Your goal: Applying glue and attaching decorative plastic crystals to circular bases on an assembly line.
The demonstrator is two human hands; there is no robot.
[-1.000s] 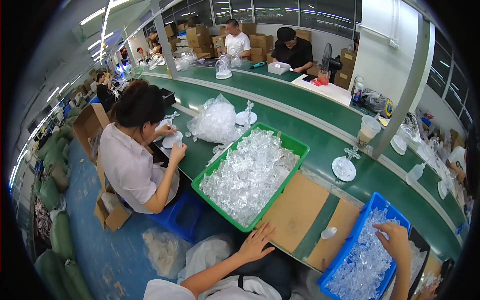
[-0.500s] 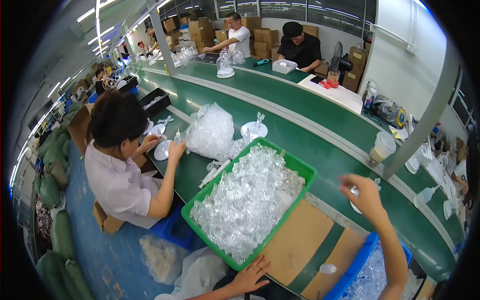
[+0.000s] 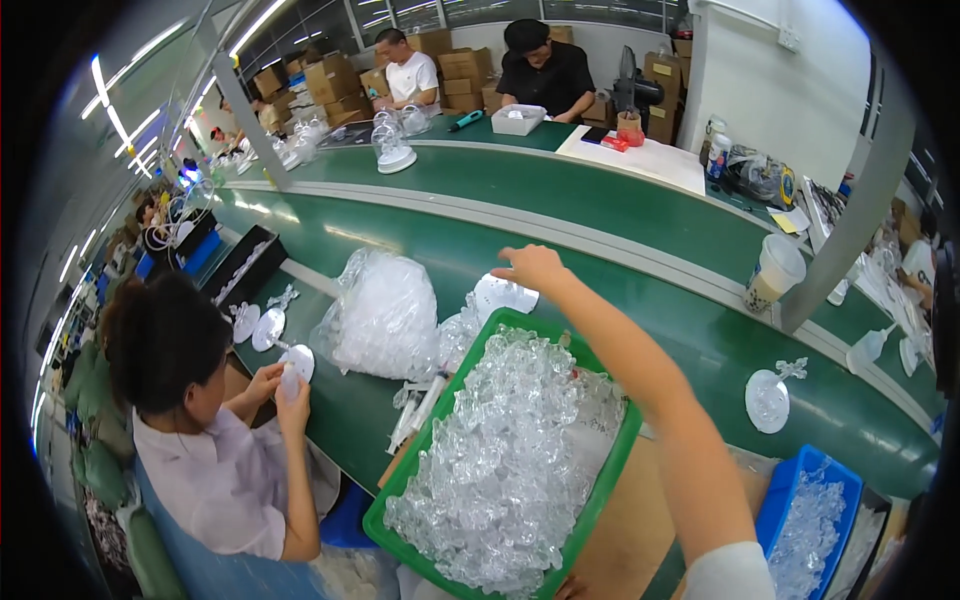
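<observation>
My right hand point(image 3: 533, 268) reaches across the belt to a white round disc point(image 3: 507, 295) behind the green tray. Its fingers are bent above the disc; the small clear figure on it is hidden by the hand. The green tray point(image 3: 375, 520) in front of me is heaped with clear plastic pieces point(image 3: 510, 450). Only a sliver of my left hand point(image 3: 572, 588) shows at the tray's near edge, fingers mostly hidden. On the right of the belt lies another white disc point(image 3: 767, 402) with a clear figure point(image 3: 792, 368) at its edge.
A full clear plastic bag point(image 3: 385, 310) lies left of the tray. A co-worker point(image 3: 215, 430) at the left holds a small bottle by a white disc. A blue bin point(image 3: 855, 485) of clear pieces stands at lower right. A cup point(image 3: 775, 272) stands near a post point(image 3: 850, 220).
My right hand has swung from the right-hand disc leftward to the disc behind the tray. The view has shifted, and my left hand has nearly dropped out of sight.
</observation>
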